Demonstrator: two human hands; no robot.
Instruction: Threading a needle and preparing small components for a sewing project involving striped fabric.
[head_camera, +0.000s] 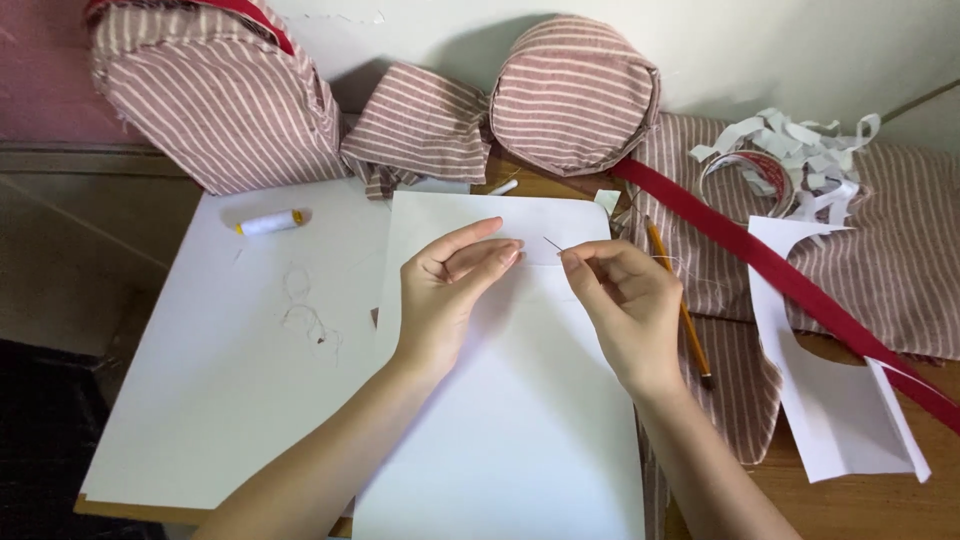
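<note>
I see my right hand (628, 298) pinching a needle (553, 244), tip angled toward my left hand (452, 285), whose fingers are narrowly curled as if pinching thread, too fine to see. White paper (520, 430) lies under both; thread spool (268, 223) far left.

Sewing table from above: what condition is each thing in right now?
Needle: pinched in the right hand's fingertips, point toward the left hand.
Left hand: fingers pinched, close to the needle tip; thread too fine to see.
Thread spool: lying on its side on white paper.
Pencil: lying flat.
Red strap: stretched across striped cloth.
Paper scraps: piled, curled.
</note>
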